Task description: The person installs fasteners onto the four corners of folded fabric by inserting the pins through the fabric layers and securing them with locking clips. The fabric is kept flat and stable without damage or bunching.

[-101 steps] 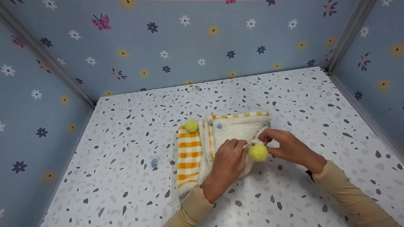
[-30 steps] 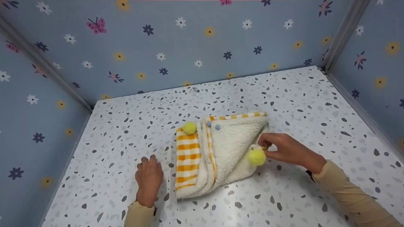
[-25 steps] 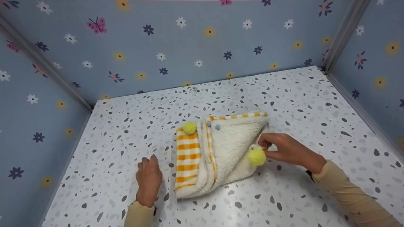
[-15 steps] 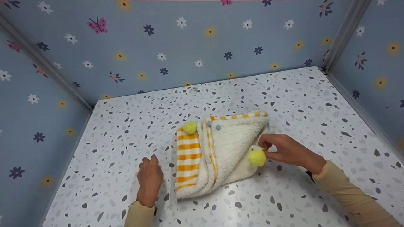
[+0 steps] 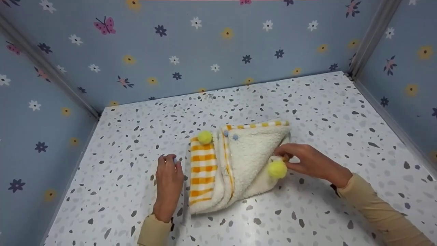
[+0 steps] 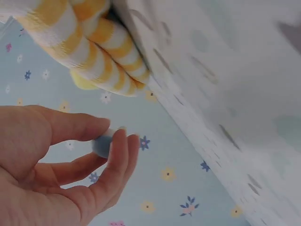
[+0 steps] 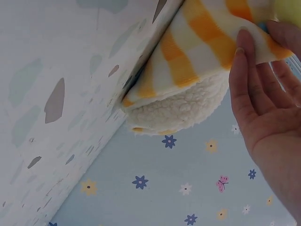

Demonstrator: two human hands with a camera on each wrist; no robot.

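A folded fleece-lined cloth (image 5: 252,153), orange-and-white checked on its outer side, lies mid-table with yellow pom-poms on it. My right hand (image 5: 305,160) pinches its right corner beside the near pom-pom (image 5: 277,169); in the right wrist view the fingers (image 7: 242,70) hold the checked edge. Left of the cloth, my left hand (image 5: 169,184) pinches a small rounded blue piece (image 6: 101,146) with a whitish end between thumb and fingers. The other pom-pom (image 5: 205,137) sits at the cloth's upper left. Two blue pieces (image 5: 235,137) show on the fleece near its top edge.
The white speckled tabletop (image 5: 129,136) surrounds the cloth. Blue flower-printed panels (image 5: 191,44) stand at the back and along both sides, with grey corner strips (image 5: 374,41).
My left hand has left the cloth, moved left over the tabletop and picked up the blue piece that lay there; lately it has shifted forward and right. My right hand stays at the corner.
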